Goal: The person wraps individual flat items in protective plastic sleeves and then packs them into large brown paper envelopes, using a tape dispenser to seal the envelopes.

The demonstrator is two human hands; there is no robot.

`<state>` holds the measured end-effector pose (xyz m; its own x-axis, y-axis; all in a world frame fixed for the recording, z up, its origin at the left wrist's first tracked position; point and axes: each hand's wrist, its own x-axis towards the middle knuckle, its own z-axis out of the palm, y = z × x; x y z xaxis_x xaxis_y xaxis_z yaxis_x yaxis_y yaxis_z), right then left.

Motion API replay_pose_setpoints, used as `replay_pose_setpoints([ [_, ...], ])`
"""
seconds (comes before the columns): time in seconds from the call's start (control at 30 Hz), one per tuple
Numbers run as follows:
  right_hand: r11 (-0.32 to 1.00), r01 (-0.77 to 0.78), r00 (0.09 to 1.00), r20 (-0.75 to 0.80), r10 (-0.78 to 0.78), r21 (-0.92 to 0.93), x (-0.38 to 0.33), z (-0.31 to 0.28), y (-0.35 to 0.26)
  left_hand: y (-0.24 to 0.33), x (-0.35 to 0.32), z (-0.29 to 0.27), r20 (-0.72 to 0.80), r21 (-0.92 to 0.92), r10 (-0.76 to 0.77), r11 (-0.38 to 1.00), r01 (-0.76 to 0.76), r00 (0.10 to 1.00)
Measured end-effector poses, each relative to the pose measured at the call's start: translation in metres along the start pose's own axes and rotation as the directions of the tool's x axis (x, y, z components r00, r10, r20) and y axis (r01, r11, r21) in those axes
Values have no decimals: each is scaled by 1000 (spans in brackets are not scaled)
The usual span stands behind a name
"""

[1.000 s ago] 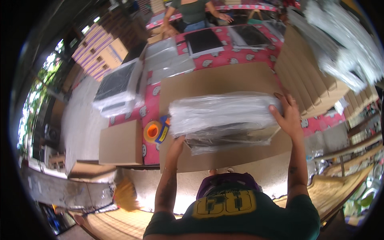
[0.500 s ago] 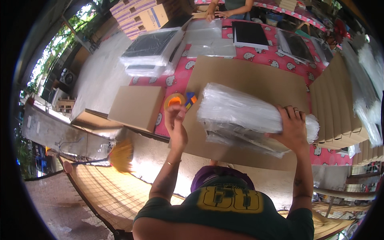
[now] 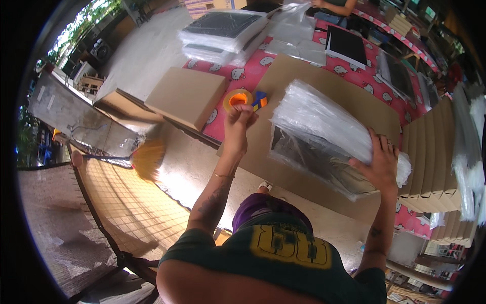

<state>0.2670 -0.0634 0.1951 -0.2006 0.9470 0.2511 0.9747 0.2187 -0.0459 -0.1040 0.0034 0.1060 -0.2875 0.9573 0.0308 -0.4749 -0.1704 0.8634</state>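
Note:
My right hand (image 3: 380, 163) grips the near right end of a bundle wrapped in clear plastic (image 3: 324, 119), fingers across its top and thumb on the near side. A dark flat panel (image 3: 309, 147) shows through the plastic along the bundle's lower side. The bundle lies at a slant on a brown cardboard sheet (image 3: 283, 68). My left hand (image 3: 238, 129) is closed with curled fingers, just in front of a roll of tape (image 3: 228, 100) with an orange core and a blue-and-orange dispenser (image 3: 259, 100). Whether those fingers hold anything is hidden.
A brown carton (image 3: 185, 96) sits at the table's left edge. Behind it is a stack of plastic-wrapped panels (image 3: 223, 35). Folded cardboard (image 3: 430, 147) stands on the right. A black panel (image 3: 346, 46) lies farther back, near another person's arm (image 3: 341, 7). A broom (image 3: 149, 159) is at lower left.
The whole view has shifted. My left hand's fingers have closed from a looser curl near the tape. The bundle looks more slanted, and more of its dark panel shows under my right hand's grip.

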Motion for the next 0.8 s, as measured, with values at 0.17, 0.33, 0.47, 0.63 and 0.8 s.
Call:
replay_pose_setpoints([
  [0.17,999,-1,1000,0,1,-46,1,3,4,-47,-35,-12,216,160,9,986,-45,976],
  [0.33,998,-14,1000,22,15,-64,1,5,0,-90,-49,-8,288,670,200,656,-346,936],
  [0.47,997,3,1000,-15,-4,-80,0,6,3,-103,-26,-50,320,666,156,665,-339,935],
  [0.63,997,-22,1000,-6,21,-72,-2,7,5,-79,-22,-33,-66,514,262,836,-192,963],
  [0.8,999,3,1000,-12,-3,-39,2,0,-4,52,-44,101,632,483,591,206,-851,502],
])
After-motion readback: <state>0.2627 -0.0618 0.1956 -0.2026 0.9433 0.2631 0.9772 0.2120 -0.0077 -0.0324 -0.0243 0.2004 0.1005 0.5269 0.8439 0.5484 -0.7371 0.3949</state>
